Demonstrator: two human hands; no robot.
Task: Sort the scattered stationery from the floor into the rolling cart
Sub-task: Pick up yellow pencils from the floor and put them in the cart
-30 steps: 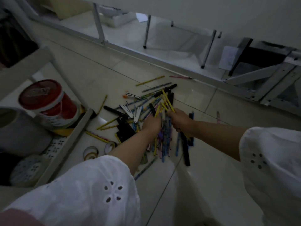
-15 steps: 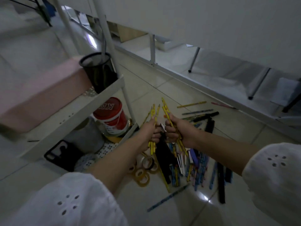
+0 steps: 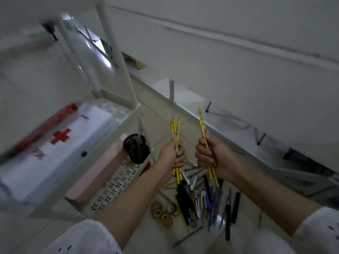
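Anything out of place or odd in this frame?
Yes: pens and pencils lie in a jumbled heap on the floor beside the cart, with tape rolls next to them. Nothing looks damaged.

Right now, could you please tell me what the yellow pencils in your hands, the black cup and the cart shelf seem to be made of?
Yellow pencils: probably wood under yellow patterned paint; slim shafts with sharpened tips.
Black cup: dark and matte, perhaps metal mesh or plastic; too blurred to tell.
Cart shelf: likely white painted sheet metal, given its punched holes and thin rim.
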